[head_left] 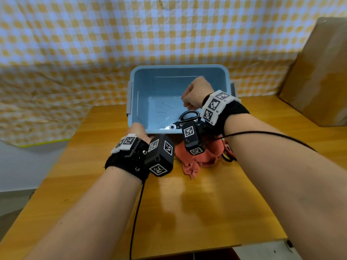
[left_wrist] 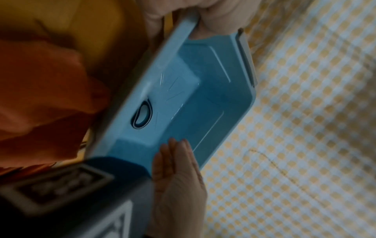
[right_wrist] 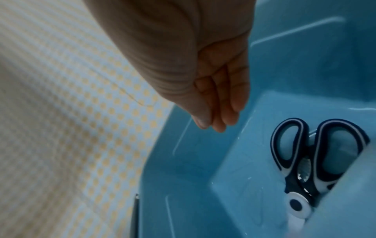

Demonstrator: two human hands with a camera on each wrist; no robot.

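One bin (head_left: 142, 91), one scissors (head_left: 188, 115), one cloth (head_left: 189, 162)

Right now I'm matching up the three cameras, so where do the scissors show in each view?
Head: scissors in the near right corner of the blue bin.
Left wrist: one handle loop only, mid-picture, by the bin's near wall.
Right wrist: lower right, handles pointing up.
Shared landmark: the blue bin, around them in all three.

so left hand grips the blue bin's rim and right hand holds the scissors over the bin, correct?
Not quite. The scissors lie on the floor of the blue bin; the right hand is over the bin but holds nothing, as the right wrist view shows. The left hand does grip the bin's rim.
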